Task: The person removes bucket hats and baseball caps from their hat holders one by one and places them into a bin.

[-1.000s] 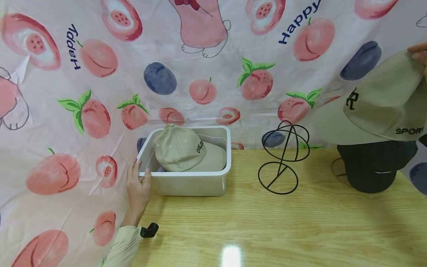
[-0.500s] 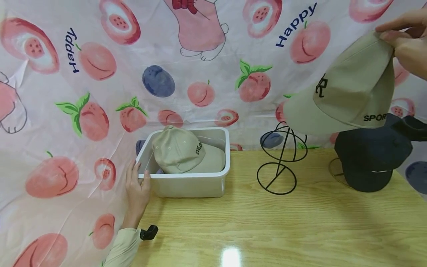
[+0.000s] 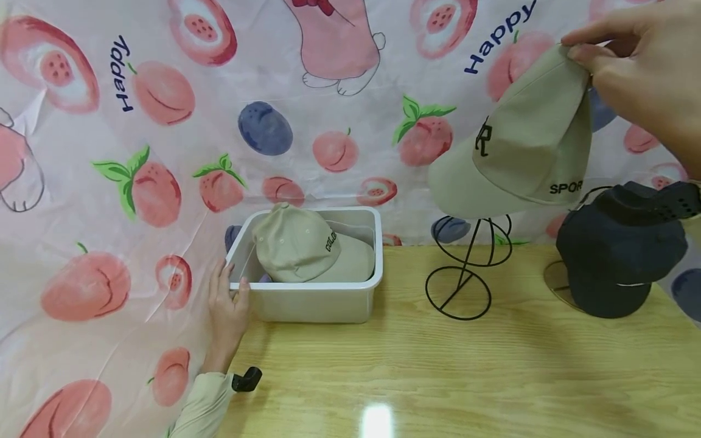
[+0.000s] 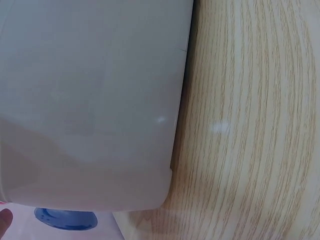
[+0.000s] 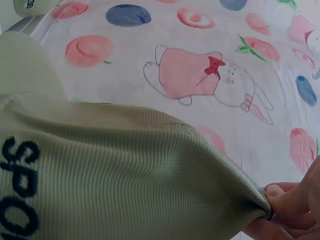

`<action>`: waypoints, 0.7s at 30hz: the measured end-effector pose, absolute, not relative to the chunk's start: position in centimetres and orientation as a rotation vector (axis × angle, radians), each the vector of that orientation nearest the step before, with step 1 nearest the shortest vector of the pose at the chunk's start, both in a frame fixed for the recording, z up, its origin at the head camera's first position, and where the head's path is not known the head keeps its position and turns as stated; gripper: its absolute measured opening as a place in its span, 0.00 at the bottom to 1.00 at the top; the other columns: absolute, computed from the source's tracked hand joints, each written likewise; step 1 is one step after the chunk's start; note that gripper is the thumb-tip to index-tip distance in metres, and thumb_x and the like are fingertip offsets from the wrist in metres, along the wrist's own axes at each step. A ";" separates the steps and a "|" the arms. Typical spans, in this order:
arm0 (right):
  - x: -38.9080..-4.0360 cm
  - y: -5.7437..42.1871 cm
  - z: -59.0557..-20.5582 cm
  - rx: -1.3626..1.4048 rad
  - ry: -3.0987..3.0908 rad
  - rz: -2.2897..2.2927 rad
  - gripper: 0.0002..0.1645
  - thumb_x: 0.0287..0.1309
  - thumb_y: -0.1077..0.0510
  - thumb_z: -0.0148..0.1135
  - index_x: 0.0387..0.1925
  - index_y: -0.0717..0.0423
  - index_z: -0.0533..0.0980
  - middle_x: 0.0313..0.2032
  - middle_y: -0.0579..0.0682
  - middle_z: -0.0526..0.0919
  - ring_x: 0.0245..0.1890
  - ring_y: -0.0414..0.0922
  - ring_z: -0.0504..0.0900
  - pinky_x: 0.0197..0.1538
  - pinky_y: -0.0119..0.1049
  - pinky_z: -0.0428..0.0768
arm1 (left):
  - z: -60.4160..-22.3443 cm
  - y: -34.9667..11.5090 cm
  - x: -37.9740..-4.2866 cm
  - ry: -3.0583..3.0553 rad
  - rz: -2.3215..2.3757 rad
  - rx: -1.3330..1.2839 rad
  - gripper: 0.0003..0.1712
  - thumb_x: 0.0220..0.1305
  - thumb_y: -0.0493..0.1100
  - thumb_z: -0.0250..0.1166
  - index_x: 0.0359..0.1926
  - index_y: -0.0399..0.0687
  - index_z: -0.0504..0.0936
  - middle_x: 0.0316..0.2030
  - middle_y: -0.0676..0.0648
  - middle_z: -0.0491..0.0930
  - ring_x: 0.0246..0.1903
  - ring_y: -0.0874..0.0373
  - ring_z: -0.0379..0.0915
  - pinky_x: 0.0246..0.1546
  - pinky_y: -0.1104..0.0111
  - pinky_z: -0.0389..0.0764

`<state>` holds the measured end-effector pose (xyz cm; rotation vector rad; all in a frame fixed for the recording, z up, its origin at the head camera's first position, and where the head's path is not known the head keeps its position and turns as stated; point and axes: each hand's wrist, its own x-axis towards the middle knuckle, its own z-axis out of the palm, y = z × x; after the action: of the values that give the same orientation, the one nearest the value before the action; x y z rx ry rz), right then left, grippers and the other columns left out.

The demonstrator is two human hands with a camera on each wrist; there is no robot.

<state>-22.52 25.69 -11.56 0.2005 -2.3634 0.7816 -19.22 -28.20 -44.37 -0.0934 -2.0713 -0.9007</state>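
By its crown, my right hand (image 3: 643,73) pinches a beige baseball cap (image 3: 531,137) marked with black lettering. The cap hangs with its brim to the left, over a black wire hat stand (image 3: 460,292) whose upper rings it partly covers. In the right wrist view, thumb and fingers grip the gathered fabric of the cap (image 5: 120,175). My left hand (image 3: 227,310) rests on the left front corner of a pale plastic bin (image 3: 312,304), fingers along the rim. Another beige cap (image 3: 298,243) lies inside the bin. The left wrist view shows mostly the bin's wall (image 4: 95,100).
A dark cap (image 3: 619,255) sits on a second stand at the right, under my right wrist. Behind the wooden table (image 3: 438,377) hangs a fruit-printed cloth (image 3: 339,109), which also covers the left side. Something purple shows beneath the cap in the bin.
My right hand has come in from the right edge, carrying the beige cap leftward and slightly up until it hangs above the bare wire stand. My left hand stays on the bin.
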 end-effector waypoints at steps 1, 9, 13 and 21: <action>-22.5 25.3 -11.5 0.198 -2.373 0.773 0.22 0.68 0.53 0.48 0.59 0.49 0.75 0.60 0.52 0.73 0.39 0.28 0.65 0.61 0.34 0.66 | -44.4 -28.2 -19.3 -2.070 -0.900 -0.095 0.25 0.63 0.39 0.57 0.60 0.31 0.71 0.66 0.41 0.63 0.61 0.44 0.62 0.40 0.46 0.77; -22.3 22.1 -11.8 0.338 -2.306 0.764 0.20 0.66 0.55 0.52 0.57 0.54 0.76 0.61 0.51 0.72 0.58 0.44 0.74 0.59 0.39 0.67 | -44.3 -28.3 -19.4 -2.061 -0.896 -0.106 0.26 0.63 0.41 0.57 0.59 0.30 0.71 0.65 0.40 0.64 0.61 0.44 0.62 0.44 0.46 0.74; -22.3 20.8 -11.7 0.395 -2.272 0.772 0.19 0.65 0.55 0.53 0.55 0.55 0.77 0.59 0.51 0.74 0.58 0.47 0.74 0.58 0.37 0.68 | -44.0 -28.3 -19.4 -2.059 -0.887 -0.123 0.26 0.63 0.41 0.57 0.59 0.30 0.71 0.64 0.38 0.64 0.60 0.42 0.63 0.47 0.45 0.71; -22.6 18.0 -11.3 0.436 -2.283 0.868 0.18 0.65 0.55 0.53 0.52 0.54 0.80 0.54 0.54 0.77 0.48 0.43 0.79 0.52 0.32 0.74 | -44.1 -28.5 -18.9 -2.063 -0.884 -0.113 0.25 0.62 0.40 0.58 0.59 0.30 0.72 0.64 0.39 0.64 0.61 0.43 0.61 0.48 0.45 0.71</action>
<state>-22.55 17.96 -11.30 0.4358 -2.2829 0.8679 -18.92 -28.46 -44.10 -0.1135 -2.0635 -0.8837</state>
